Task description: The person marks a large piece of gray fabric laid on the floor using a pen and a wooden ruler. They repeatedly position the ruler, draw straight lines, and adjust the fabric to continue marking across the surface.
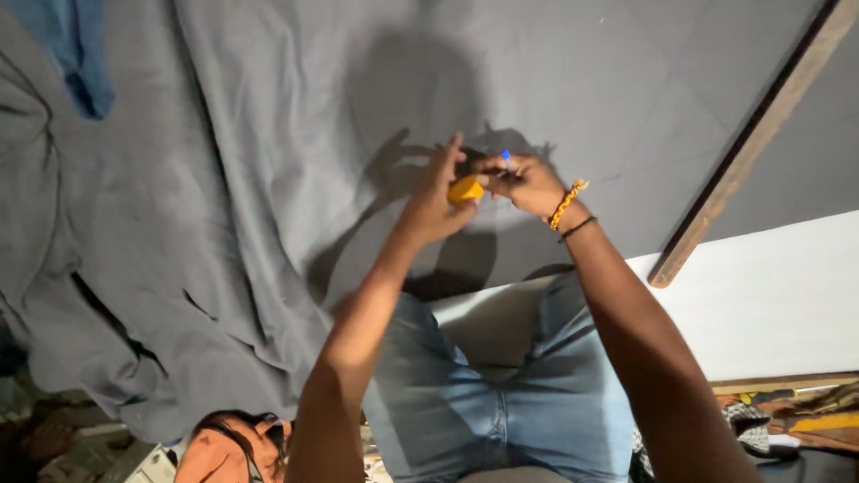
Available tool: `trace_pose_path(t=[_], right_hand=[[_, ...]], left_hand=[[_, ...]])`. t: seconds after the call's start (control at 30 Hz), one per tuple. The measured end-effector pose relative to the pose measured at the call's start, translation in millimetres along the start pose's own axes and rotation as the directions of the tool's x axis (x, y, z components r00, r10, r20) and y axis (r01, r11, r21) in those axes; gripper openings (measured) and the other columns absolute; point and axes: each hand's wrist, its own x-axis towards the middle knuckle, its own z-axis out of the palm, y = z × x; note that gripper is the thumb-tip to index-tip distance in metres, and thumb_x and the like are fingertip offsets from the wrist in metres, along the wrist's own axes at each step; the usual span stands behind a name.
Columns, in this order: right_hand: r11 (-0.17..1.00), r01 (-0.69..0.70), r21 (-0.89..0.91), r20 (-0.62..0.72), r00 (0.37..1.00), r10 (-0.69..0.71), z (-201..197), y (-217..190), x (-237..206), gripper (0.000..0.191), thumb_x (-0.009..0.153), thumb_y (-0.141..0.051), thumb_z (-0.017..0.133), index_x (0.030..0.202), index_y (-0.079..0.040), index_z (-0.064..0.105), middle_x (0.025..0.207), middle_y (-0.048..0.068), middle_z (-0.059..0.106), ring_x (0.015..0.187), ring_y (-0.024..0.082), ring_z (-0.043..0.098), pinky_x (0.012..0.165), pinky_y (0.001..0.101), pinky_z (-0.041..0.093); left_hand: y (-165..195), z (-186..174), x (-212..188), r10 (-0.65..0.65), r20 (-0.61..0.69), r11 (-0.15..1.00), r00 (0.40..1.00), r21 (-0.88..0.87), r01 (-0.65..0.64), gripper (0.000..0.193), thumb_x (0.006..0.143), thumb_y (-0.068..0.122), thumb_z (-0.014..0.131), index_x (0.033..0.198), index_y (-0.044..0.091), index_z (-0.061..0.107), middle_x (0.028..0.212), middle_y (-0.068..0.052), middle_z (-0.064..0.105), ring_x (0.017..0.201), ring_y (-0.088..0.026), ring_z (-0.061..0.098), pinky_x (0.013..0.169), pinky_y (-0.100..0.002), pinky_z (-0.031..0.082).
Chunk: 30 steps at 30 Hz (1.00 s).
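Grey cloth point(268, 134) covers most of the work surface, creased heavily toward the left and lying flatter to the right. At the far upper left corner a blue piece of fabric point(76, 54) rests on the cloth. Along the lower left edge the cloth bunches into folds, and below it an orange-brown item point(224, 452) is partly in view; its kind cannot be determined.

Near centre, the left hand point(434, 201) is raised over the cloth with fingers extended upward and the thumb side set against a small yellow block point(465, 190). The block sits between the two hands, held just above the cloth; shadows of both hands fall on the fabric behind it. Whether the left hand grips the block or merely touches it cannot be told.

Just to the right, the right hand point(523, 183) is curled, fingertips pinched on a small blue-and-white object point(506, 159) at the top of the block. Its wrist carries an orange beaded bracelet point(566, 202) and a thin dark band point(577, 228).

Below the hands, blue denim legs point(501, 394) of the person show. Further right, a dark wooden strip point(752, 143) runs diagonally, beside a white panel point(769, 295). Patterned items point(761, 425) lie at the lower right.
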Motion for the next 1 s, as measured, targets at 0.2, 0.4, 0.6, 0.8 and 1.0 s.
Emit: trace_pose_path(t=[0.2, 0.4, 0.6, 0.8, 1.0], right_hand=[[0.981, 0.138, -0.135, 0.070, 0.989, -0.130, 9, 32, -16, 0.017, 0.088, -0.017, 0.083, 0.102, -0.009, 0.079, 0.090, 0.000, 0.075, 0.082, 0.009, 0.064, 0.074, 0.0282, 0.052], [0.835, -0.034, -0.549, -0.062, 0.998, 0.000, 0, 41, -19, 0.010, 0.092, -0.020, 0.079, 0.101, -0.016, 0.077, 0.090, 0.006, 0.074, 0.080, 0.020, 0.070, 0.076, 0.0338, 0.054], [0.644, 0.349, -0.681, 0.086, 0.912, -0.402, 22, 43, -9, 0.012, 0.084, -0.001, 0.075, 0.086, -0.013, 0.074, 0.104, 0.007, 0.068, 0.103, 0.029, 0.066, 0.091, 0.0385, 0.055], [0.688, 0.250, -0.681, 0.077, 0.959, -0.272, 33, 48, -3, 0.009, 0.081, -0.006, 0.080, 0.085, -0.012, 0.075, 0.104, 0.005, 0.067, 0.103, 0.027, 0.065, 0.091, 0.0385, 0.055], [0.654, 0.270, -0.706, 0.117, 0.956, -0.269, 34, 50, 2, 0.012, 0.084, -0.003, 0.077, 0.088, -0.014, 0.078, 0.106, 0.006, 0.068, 0.104, 0.027, 0.066, 0.090, 0.0380, 0.055]], left_hand=[[-7, 4, -55, -0.124, 0.078, 0.992, 0.989, 0.038, 0.122, 0.074, 0.086, 0.015, 0.070, 0.154, 0.009, 0.042, 0.126, -0.020, 0.063, 0.116, -0.035, 0.064, 0.097, -0.044, 0.052], [-35, -19, -103, -0.223, -0.234, 0.755, 0.946, 0.573, 0.320, 0.013, 0.090, 0.024, 0.075, 0.091, 0.012, 0.072, 0.103, -0.010, 0.065, 0.100, -0.035, 0.065, 0.088, -0.052, 0.051], [-59, -12, -122, -0.245, -0.368, 0.736, 0.897, 0.532, 0.419, 0.011, 0.080, 0.021, 0.080, 0.084, 0.014, 0.073, 0.113, -0.010, 0.061, 0.107, -0.038, 0.058, 0.087, -0.048, 0.052], [-69, -11, -133, -0.074, -0.370, 0.720, 0.926, 0.623, 0.306, 0.016, 0.075, 0.022, 0.084, 0.084, 0.015, 0.072, 0.111, -0.008, 0.058, 0.121, -0.038, 0.051, 0.096, -0.048, 0.054], [-64, -14, -128, -0.274, -0.342, 0.703, 0.899, 0.566, 0.430, 0.014, 0.079, 0.023, 0.082, 0.086, 0.014, 0.074, 0.114, -0.008, 0.058, 0.120, -0.038, 0.052, 0.088, -0.046, 0.056]])
